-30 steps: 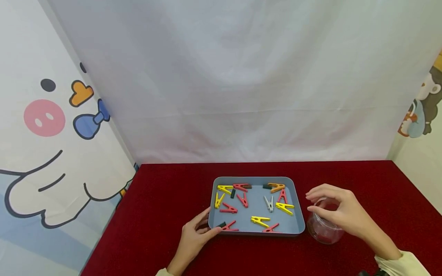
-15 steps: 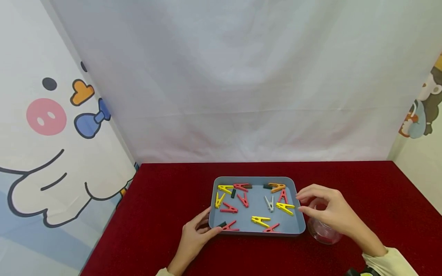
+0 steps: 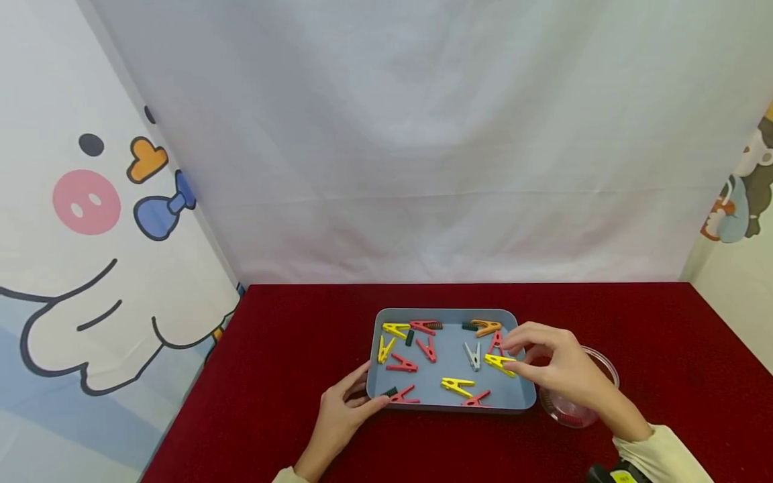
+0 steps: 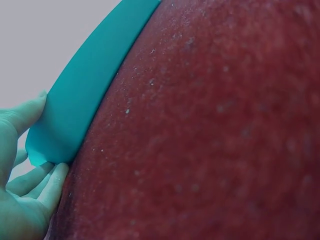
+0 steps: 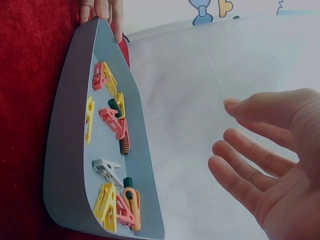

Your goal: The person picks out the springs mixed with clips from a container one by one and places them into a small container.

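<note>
- Blue-gray tray (image 3: 443, 360) is lying low, right of center.
- Right hand (image 3: 558, 365), fingers parted, is hovering over its right side.
- Left hand (image 3: 345, 410) is pinching its lower-left corner.
- Clear jar (image 3: 564, 412) is sitting lower right.
- Plastic clothespins (image 3: 450, 384) are lying inside the tray.

Head view: my right hand (image 3: 558, 365) hides part of the clear round plastic jar (image 3: 570, 410), and the shallow blue-grey rectangular tray (image 3: 449, 362) hides some left-hand fingertips. Black wrist device with yellow label (image 3: 622, 475) cut off at bottom, print unreadable; dark red fuzzy cloth (image 4: 215, 125) blurs in my left wrist view.
</note>
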{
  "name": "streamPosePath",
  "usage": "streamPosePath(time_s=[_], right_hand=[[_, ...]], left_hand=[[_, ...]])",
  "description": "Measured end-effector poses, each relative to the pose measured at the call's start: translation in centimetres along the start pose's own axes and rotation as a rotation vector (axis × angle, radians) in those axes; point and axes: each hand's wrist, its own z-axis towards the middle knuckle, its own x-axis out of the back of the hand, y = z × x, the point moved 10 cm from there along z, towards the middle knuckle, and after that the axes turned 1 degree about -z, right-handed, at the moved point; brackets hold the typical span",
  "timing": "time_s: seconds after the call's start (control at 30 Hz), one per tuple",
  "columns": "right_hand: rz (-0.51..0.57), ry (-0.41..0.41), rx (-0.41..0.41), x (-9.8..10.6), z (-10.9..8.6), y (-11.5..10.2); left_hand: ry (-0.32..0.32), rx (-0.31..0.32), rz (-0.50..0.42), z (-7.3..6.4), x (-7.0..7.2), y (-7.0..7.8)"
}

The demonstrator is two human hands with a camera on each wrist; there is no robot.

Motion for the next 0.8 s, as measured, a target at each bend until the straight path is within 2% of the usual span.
streamPosePath(time_s=[0.2,0.5,0.8], right_hand=[[0.032,-0.026,0.003,-1.0,0.4,-0.1],[0.036,-0.044,-0.057,-2.1,1.0,0.5],[0.021,-0.069,-0.082,-3.2,1.8,0.6]], left_hand=[[-0.007,0.005,0.001,0.0,-0.1,-0.1],[0.033,-0.008,0.035,0.9,0.1,-3.0],[0.026,-0.002,0.011,1.0,0.1,-3.1]])
